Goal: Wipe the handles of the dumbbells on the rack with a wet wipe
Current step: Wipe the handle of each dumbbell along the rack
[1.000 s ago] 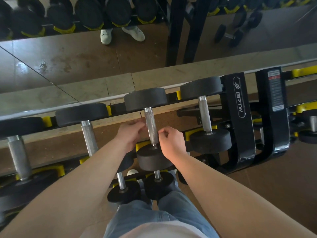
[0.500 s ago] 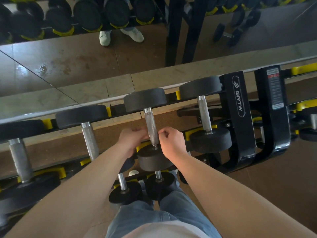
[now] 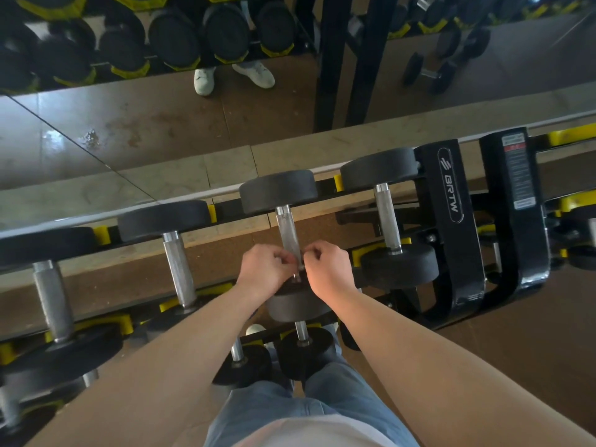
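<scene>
The handle (image 3: 287, 230) is knurled steel and belongs to the dumbbell (image 3: 279, 191) lying third from the left on the top tier of the rack (image 3: 451, 221), running away from the person. Its far half is bare. At its near end the left grip (image 3: 264, 272) and right grip (image 3: 327, 272) meet, one on each side, fingers curled in and pinching at the handle just above the near head. A small pale scrap shows between the fingertips; whether it is the wipe cannot be told. Another dumbbell (image 3: 175, 262) lies just to the left and one more (image 3: 388, 217) to the right, both parallel. Smaller dumbbells (image 3: 301, 350) sit on the tier below, above the person's jeans (image 3: 322, 398). Behind the rack a mirror (image 3: 129, 124) reflects white shoes (image 3: 204, 80).
</scene>
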`<state>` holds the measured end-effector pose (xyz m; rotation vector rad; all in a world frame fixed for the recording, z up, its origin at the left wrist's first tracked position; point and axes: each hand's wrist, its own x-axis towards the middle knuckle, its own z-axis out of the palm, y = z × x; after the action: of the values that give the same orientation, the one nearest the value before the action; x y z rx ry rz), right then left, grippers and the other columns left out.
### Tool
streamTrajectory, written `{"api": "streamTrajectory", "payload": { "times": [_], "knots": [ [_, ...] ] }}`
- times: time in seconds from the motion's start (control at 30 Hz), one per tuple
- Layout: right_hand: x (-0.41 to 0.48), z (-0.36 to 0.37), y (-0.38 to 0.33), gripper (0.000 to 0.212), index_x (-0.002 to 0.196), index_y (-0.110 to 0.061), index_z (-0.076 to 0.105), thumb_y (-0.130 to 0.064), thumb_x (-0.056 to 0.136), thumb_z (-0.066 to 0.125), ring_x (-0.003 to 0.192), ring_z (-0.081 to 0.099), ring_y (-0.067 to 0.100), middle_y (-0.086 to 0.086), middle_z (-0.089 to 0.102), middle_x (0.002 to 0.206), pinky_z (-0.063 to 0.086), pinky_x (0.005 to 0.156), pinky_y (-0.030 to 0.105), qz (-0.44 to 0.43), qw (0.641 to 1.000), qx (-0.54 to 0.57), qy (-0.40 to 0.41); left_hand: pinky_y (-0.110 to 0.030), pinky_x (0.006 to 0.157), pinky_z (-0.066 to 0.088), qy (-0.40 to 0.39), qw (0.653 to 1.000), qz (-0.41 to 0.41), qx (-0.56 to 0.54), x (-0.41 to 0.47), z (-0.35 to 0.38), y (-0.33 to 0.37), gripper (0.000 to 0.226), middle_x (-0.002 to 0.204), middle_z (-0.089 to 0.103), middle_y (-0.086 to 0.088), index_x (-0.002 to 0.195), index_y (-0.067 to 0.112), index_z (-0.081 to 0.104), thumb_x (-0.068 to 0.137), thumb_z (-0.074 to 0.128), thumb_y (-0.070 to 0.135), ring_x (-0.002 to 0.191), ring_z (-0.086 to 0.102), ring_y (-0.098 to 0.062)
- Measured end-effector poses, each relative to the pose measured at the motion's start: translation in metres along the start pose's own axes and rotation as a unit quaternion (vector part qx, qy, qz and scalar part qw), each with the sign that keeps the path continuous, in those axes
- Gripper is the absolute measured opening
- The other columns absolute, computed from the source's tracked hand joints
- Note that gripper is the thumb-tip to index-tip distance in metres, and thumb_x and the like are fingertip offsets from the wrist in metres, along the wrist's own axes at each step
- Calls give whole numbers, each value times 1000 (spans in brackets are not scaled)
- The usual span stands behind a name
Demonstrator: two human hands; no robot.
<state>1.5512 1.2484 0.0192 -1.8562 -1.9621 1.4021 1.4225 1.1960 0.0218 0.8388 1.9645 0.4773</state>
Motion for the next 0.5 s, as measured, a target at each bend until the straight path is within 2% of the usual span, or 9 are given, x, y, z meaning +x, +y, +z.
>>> {"api": "streamTrajectory", "payload": {
  "times": [0.07, 0.13, 0.2, 0.27, 0.37, 0.43, 0.5],
  "knots": [
    [-1, 0, 0, 16, 104, -24, 69, -24, 104, 53, 75, 66, 7, -9, 67, 89, 55, 66, 22, 3, 1000, 2, 0, -11, 69, 38, 72, 995, -6, -68, 8, -5, 9, 6, 102, 69, 12, 96, 28, 73, 92, 74, 23, 93, 62, 0],
    [-2, 0, 0, 18, 107, -23, 70, -24, 104, 53, 77, 66, 7, -8, 68, 92, 56, 69, 24, 5, 1000, 0, 2, -15, 71, 42, 129, 979, -26, -158, 19, -17, 18, 7, 99, 71, 12, 93, 29, 74, 90, 77, 24, 95, 64, -3],
    [-3, 0, 0, 18, 110, -23, 70, -24, 104, 53, 79, 66, 7, -7, 68, 95, 57, 72, 25, 2, 1000, -5, 3, -22, 79, 49, 141, 973, -26, -179, 25, -25, 20, 10, 95, 73, 12, 87, 32, 73, 87, 80, 24, 96, 66, -6],
    [-3, -1, 0, 18, 111, -22, 69, -24, 104, 53, 80, 66, 7, -6, 69, 96, 56, 71, 24, 0, 1000, -7, -1, -24, 84, 52, 116, 980, -20, -159, 20, -24, 17, 7, 95, 73, 12, 89, 30, 74, 88, 79, 24, 95, 67, -5],
    [-6, -1, 0, 17, 112, -22, 69, -23, 103, 54, 81, 65, 6, -6, 68, 98, 54, 71, 23, -3, 1000, -10, -2, -16, 74, 45, 34, 998, -2, -46, 1, -11, 6, 3, 104, 70, 12, 94, 25, 75, 92, 75, 27, 95, 64, -3],
    [-8, -2, -1, 17, 114, -21, 68, -21, 103, 55, 86, 63, 4, -6, 68, 104, 54, 76, 22, -3, 1000, -3, 5, -20, 77, 47, -2, 1000, 9, 19, -8, -8, 0, 7, 107, 69, 9, 87, 29, 71, 93, 74, 27, 94, 63, -5],
    [-14, -4, -2, 20, 119, -22, 68, -20, 102, 57, 88, 60, 0, -9, 66, 107, 47, 73, 15, -19, 1000, 4, 1, -23, 81, 50, -14, 999, 16, 25, -14, -11, 2, 7, 106, 67, 11, 89, 31, 70, 93, 74, 27, 91, 62, -3]
  ]
}}
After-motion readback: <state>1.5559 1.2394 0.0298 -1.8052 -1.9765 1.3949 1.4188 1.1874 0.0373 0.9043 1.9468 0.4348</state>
